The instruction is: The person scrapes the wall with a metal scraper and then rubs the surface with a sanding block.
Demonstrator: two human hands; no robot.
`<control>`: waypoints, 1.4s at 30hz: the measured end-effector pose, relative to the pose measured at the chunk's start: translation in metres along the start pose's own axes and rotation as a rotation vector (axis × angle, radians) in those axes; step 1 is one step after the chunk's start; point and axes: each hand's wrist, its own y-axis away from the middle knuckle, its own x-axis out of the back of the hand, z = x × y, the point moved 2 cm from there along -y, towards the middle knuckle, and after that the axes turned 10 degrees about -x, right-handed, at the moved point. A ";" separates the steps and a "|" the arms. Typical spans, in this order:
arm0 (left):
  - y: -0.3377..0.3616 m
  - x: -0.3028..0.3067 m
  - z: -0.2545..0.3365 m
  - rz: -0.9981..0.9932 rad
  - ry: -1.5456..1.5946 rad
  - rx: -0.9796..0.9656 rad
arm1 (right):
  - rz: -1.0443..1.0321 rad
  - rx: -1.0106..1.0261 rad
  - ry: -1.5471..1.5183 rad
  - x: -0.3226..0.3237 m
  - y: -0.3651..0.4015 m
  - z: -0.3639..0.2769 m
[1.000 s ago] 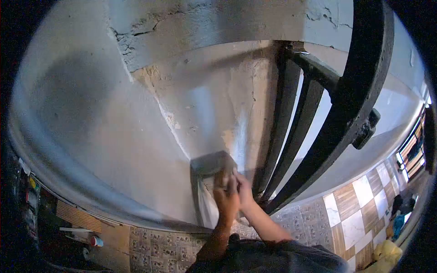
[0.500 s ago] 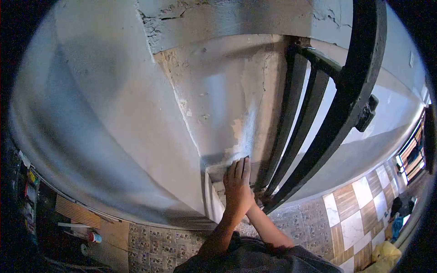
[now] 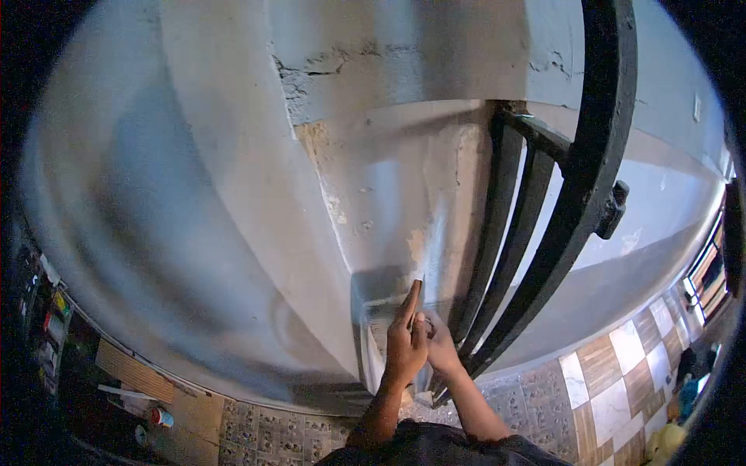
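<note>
My left hand (image 3: pixel 406 342) has turned from flat: it now grips the block (image 3: pixel 413 293) edge-on at the wall (image 3: pixel 388 194) by the gate (image 3: pixel 602 116), right hand (image 3: pixel 441 346) pressed alongside, its grip unclear. Mid-sanding, I judge; next, lay it flat.

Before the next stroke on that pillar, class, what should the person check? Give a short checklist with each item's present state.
1. Tool held firmly: left hand is closed on the flat brown tool, a finger lying along it. Ok.
2. Second hand steadying: right hand sits against the left at the tool's base. Its exact grip: cannot tell.
3. Tool on the work area: its tip is at the edge of the grey patch. Actual contact: cannot tell.
4. Hands clear of the black gate bars: close on the right, not touching. Ok.
5. Surface above sound: cracked plaster overhead. Not ok.
</note>
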 end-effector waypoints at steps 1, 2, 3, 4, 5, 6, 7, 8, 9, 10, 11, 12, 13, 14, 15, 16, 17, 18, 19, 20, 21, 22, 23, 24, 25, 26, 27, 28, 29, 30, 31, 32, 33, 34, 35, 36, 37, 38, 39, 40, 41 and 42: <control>-0.001 0.001 0.000 0.008 -0.008 -0.004 | -0.011 0.003 -0.001 0.002 -0.003 0.002; -0.001 0.001 -0.001 0.011 0.006 0.009 | -0.053 -0.043 -0.083 0.005 -0.005 0.009; 0.000 0.001 -0.001 0.013 0.022 0.025 | -0.092 -0.092 -0.164 0.005 -0.006 0.013; -0.002 0.003 0.004 -0.012 0.039 0.039 | -0.114 -0.099 -0.227 0.004 -0.004 0.007; -0.003 0.003 0.003 -0.008 0.039 0.034 | -0.117 -0.095 -0.223 0.006 -0.005 0.009; -0.002 0.002 -0.001 -0.007 0.034 0.017 | -0.174 -0.107 -0.305 0.010 -0.007 0.015; -0.002 0.001 -0.004 -0.005 0.029 -0.001 | -0.232 -0.119 -0.387 0.010 -0.007 0.011; -0.003 0.001 -0.005 -0.002 0.028 -0.003 | -0.235 -0.117 -0.385 0.011 -0.006 0.006; -0.002 0.001 -0.007 0.017 -0.007 0.001 | -0.254 -0.115 -0.413 0.012 -0.003 0.001; -0.002 0.001 -0.009 0.036 -0.041 0.005 | -0.273 -0.112 -0.441 0.011 0.001 -0.009; -0.001 0.001 -0.011 0.040 -0.041 0.003 | -0.276 -0.111 -0.437 0.010 0.003 -0.016; 0.001 0.001 -0.013 0.063 0.005 0.030 | -0.301 -0.131 -0.543 0.007 0.004 -0.022; 0.002 0.000 -0.015 0.084 0.051 0.055 | -0.326 -0.148 -0.649 0.005 0.005 -0.027; 0.002 -0.001 -0.015 0.087 0.051 0.048 | -0.331 -0.143 -0.646 0.004 0.005 -0.030; 0.004 -0.002 -0.016 0.079 0.099 0.126 | -0.319 -0.155 -0.674 0.004 0.005 -0.032; 0.006 -0.003 -0.018 0.071 0.146 0.208 | -0.307 -0.169 -0.705 0.004 0.006 -0.031; 0.008 -0.005 -0.019 0.072 0.144 0.210 | -0.308 -0.172 -0.706 0.005 0.004 -0.026; 0.008 -0.008 -0.022 0.040 0.095 0.173 | -0.245 -0.173 -0.733 0.008 -0.001 -0.019; 0.007 -0.012 -0.021 0.008 0.045 0.137 | -0.182 -0.175 -0.759 0.007 -0.002 -0.021; 0.006 -0.013 -0.015 0.054 0.025 0.134 | -0.183 -0.177 -0.761 0.005 0.000 -0.025; 0.005 -0.013 -0.017 0.053 0.023 0.135 | -0.098 -0.098 -0.635 0.004 0.002 -0.032; 0.005 -0.013 -0.020 0.035 0.055 0.166 | -0.012 -0.019 -0.508 0.003 0.003 -0.040; 0.005 -0.014 -0.021 0.017 0.088 0.198 | -0.008 -0.023 -0.510 0.004 0.000 -0.039; 0.005 -0.013 -0.020 0.015 0.088 0.203 | 0.049 0.028 -0.442 0.007 -0.004 -0.037; 0.002 -0.011 -0.015 0.024 0.115 0.206 | 0.106 0.079 -0.374 0.008 -0.006 -0.038; 0.000 -0.011 -0.013 0.032 0.142 0.209 | 0.110 0.075 -0.374 0.008 -0.008 -0.040; 0.000 -0.012 -0.015 0.030 0.144 0.214 | 0.128 0.106 -0.352 0.007 -0.008 -0.043; 0.001 -0.014 -0.020 0.067 0.159 0.215 | 0.146 0.137 -0.330 0.006 -0.008 -0.046; 0.002 -0.016 -0.027 0.104 0.175 0.215 | 0.150 0.132 -0.329 0.008 -0.010 -0.045; 0.004 -0.019 -0.037 0.144 0.264 0.268 | 0.153 0.112 -0.277 0.009 -0.014 -0.041; 0.005 -0.020 -0.040 0.143 0.267 0.273 | 0.156 0.092 -0.225 0.010 -0.016 -0.041; 0.004 -0.019 -0.042 0.179 0.278 0.270 | 0.160 0.090 -0.224 0.010 -0.018 -0.043; 0.001 -0.019 -0.044 0.215 0.290 0.264 | 0.125 0.113 -0.236 0.007 -0.023 -0.047; -0.002 -0.019 -0.035 0.281 0.289 0.248 | 0.092 0.131 -0.248 0.004 -0.026 -0.050; -0.005 -0.021 -0.035 0.276 0.294 0.257 | 0.102 0.125 -0.246 0.001 -0.030 -0.052; -0.010 -0.021 -0.035 0.305 0.308 0.217 | 0.073 0.109 -0.325 -0.002 -0.036 -0.053; -0.015 -0.020 -0.036 0.332 0.319 0.179 | 0.045 0.090 -0.407 -0.005 -0.042 -0.053; -0.022 -0.019 -0.039 0.343 0.360 0.201 | 0.141 0.099 -0.298 -0.004 -0.048 -0.055; -0.030 -0.019 -0.039 0.343 0.360 0.209 | 0.145 0.092 -0.298 -0.004 -0.051 -0.059; -0.038 -0.018 -0.033 0.346 0.396 0.219 | 0.156 0.094 -0.290 -0.006 -0.050 -0.068; -0.045 -0.016 -0.029 0.352 0.431 0.228 | 0.166 0.097 -0.281 -0.009 -0.048 -0.077; -0.048 -0.018 -0.023 0.385 0.415 0.127 | 0.173 0.175 -0.323 -0.014 -0.045 -0.087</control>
